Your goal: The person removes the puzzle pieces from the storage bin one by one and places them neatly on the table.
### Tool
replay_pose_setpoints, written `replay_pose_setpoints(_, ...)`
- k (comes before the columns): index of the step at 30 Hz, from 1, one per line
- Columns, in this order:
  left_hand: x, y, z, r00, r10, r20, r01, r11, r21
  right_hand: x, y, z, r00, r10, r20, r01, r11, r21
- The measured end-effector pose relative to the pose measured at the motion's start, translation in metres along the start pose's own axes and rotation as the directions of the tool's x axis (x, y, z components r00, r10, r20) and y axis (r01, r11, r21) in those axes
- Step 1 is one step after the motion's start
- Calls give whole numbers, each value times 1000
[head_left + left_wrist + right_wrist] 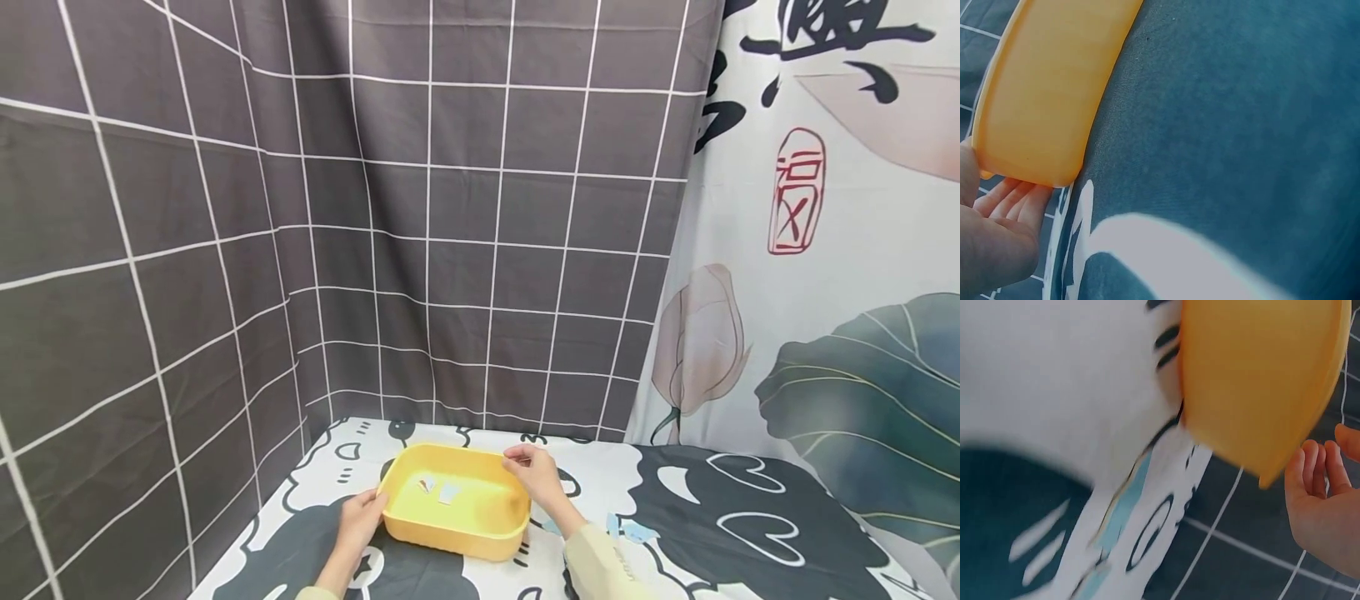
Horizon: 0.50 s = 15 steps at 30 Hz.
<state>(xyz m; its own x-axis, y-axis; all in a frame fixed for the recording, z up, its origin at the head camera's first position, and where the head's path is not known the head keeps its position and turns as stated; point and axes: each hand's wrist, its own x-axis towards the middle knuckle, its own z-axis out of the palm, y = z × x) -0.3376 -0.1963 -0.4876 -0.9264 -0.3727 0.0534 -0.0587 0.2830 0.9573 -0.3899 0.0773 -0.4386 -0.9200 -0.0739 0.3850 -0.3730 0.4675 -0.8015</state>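
A yellow plastic basin point(450, 540) stands on the patterned cloth, its rounded end wall close in the left wrist view. My left hand point(360, 521) holds its left end, thumb point(967, 172) at the rim and fingers point(1019, 199) against the outside. Over the far right corner, my right hand point(536, 475) has its fingers loosely bent. In the right wrist view those fingertips point(1311, 450) are right by the rim, the thumb apart, nothing between them. Inside the basin lie a pale flat piece point(448, 493) and a small piece with brown and white point(427, 484).
Light blue flat pieces point(637, 532) lie on the cloth right of the basin, near the right sleeve point(603, 567). A black-and-white cartoon cloth point(720, 517) covers the surface. Dark grid curtains point(465, 250) hang behind and left, a floral curtain point(705, 350) at right.
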Motion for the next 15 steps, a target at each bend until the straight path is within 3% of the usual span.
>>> replay_pose_setpoints(6,-2,-1,0,1000,1,-4,-1,1000,-4,-1,-9,26,999,-22,36,20,997,69)
replay_pose_setpoints(15,0,1,0,1000,13,-4,-13,1000,-20,-1,-13,52,999,9,30,-9,1000,20)
